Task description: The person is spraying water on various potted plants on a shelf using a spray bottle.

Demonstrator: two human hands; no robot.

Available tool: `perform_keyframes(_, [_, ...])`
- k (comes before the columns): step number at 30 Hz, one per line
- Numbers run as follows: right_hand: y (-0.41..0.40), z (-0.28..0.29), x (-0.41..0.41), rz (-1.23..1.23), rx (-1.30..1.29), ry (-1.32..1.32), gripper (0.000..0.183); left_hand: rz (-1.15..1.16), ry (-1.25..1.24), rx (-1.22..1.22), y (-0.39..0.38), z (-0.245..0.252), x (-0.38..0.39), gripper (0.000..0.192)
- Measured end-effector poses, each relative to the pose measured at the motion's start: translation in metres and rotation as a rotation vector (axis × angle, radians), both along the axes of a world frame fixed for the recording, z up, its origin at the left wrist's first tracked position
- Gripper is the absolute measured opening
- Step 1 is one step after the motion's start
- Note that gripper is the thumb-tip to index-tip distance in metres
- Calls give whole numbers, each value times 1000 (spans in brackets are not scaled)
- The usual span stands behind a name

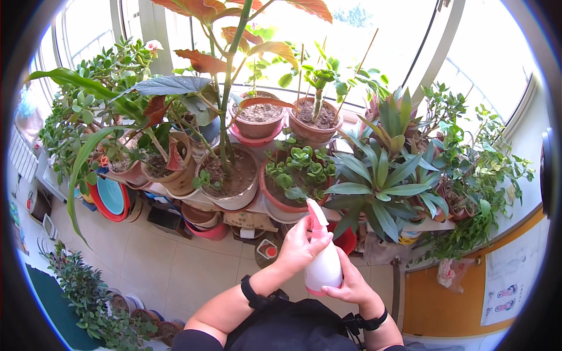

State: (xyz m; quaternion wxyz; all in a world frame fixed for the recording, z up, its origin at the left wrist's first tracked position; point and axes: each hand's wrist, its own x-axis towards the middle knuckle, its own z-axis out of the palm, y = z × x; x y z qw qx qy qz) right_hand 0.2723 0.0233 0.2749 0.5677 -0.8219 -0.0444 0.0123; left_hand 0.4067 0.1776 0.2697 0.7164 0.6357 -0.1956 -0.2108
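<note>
A white plastic spray bottle (323, 266) with a pink and white trigger head stands nearly upright before me, tilted a little to the left. My left hand (298, 246) grips it around the neck and trigger head. Low on the bottle's right side, near the pink base, my right hand (352, 281) supports it. The nozzle points away from me, at the near rim of a terracotta pot (268, 193). A low plant with rounded green leaves (303, 163) grows in that pot. Whether the trigger is squeezed cannot be seen.
A tall begonia-like plant (230, 79) rises from a pale pot (232, 202) at left. Broad strap leaves (380, 186) spread over the shelf's right edge. Basins (110, 197) and a capped container (267, 251) sit below. Windows back the shelf; a trailing vine (478, 219) hangs right.
</note>
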Motion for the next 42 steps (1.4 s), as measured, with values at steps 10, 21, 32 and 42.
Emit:
perform_keyframes(10, [-14, 3, -21, -85, -12, -68, 104, -88, -36, -101, -32, 10, -12, 79])
perform_keyframes(21, [19, -5, 47, 193, 117, 71, 98, 319, -348, -30, 19, -34, -6, 86])
perform_keyframes(32, [98, 3, 109, 310, 118, -85, 89, 403, -482, -87, 102, -42, 10, 86])
perform_keyframes(42, [176, -14, 154, 190, 470, -97, 101, 177, -210, -192, 166, -45, 51, 64])
